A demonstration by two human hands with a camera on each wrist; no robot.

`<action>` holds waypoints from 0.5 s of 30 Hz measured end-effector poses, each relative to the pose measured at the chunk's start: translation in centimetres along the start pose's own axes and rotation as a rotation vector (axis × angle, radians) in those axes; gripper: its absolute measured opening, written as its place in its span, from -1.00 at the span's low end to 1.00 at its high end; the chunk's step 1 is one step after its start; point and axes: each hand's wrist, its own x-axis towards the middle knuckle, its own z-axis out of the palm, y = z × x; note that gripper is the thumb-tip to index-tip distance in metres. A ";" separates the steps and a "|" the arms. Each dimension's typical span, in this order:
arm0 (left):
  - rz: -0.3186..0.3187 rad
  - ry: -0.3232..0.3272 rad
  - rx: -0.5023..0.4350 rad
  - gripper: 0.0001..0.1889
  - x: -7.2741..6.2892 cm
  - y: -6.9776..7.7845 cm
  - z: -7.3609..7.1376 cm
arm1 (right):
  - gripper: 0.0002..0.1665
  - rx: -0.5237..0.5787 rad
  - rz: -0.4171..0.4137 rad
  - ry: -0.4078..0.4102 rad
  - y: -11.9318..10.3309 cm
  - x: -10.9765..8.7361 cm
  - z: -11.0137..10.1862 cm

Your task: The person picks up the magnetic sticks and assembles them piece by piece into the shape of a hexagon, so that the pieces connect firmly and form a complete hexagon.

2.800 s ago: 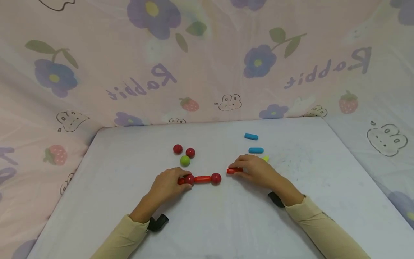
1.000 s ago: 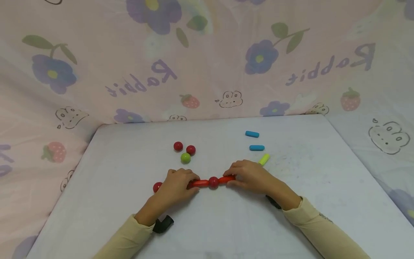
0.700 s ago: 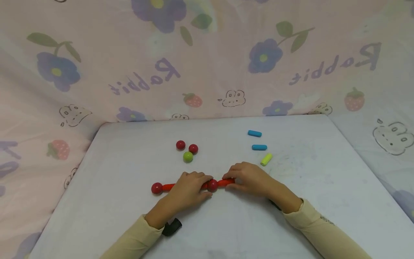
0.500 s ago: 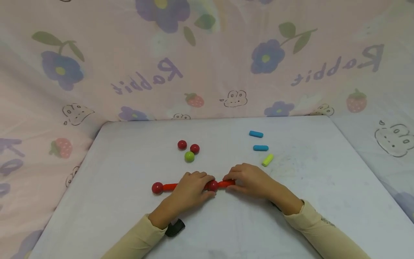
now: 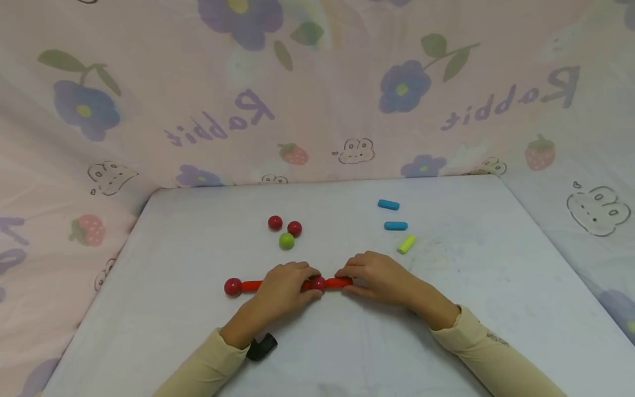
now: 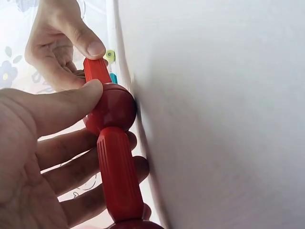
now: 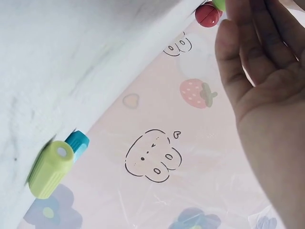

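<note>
A row of red balls and ribbed red rods lies across the table in the head view. At its left end is a red ball (image 5: pixel 232 286) joined to a red rod (image 5: pixel 251 285). My left hand (image 5: pixel 285 286) covers the middle and grips another red ball (image 6: pixel 112 107) between thumb and fingers. A ribbed rod (image 6: pixel 119 176) runs from that ball along the left fingers to a further ball. My right hand (image 5: pixel 382 278) pinches the end rod (image 5: pixel 339 282), whose other end meets the gripped ball. In the right wrist view, the right fingers' hold is out of frame.
Behind the left hand sit two red balls (image 5: pixel 275 223) and a green ball (image 5: pixel 286 241). Beyond the right hand lie two blue rods (image 5: pixel 396 225) and a yellow-green rod (image 5: pixel 407 244). A patterned curtain (image 5: pixel 317 110) borders the white table (image 5: pixel 173 237).
The right hand has brought its rod from apart to the row's right-end ball. My left hand has shifted along the row onto that ball. The row lies further left.
</note>
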 end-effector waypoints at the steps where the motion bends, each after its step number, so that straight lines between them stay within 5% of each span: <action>1: -0.006 -0.002 -0.010 -0.62 0.0 0.0 -0.1 | -0.67 -0.004 0.001 -0.001 0.0 0.0 0.0; 15: -0.097 -0.006 -0.036 -0.63 0.0 -1.2 -0.7 | -0.51 -0.111 0.122 -0.104 0.6 0.6 0.5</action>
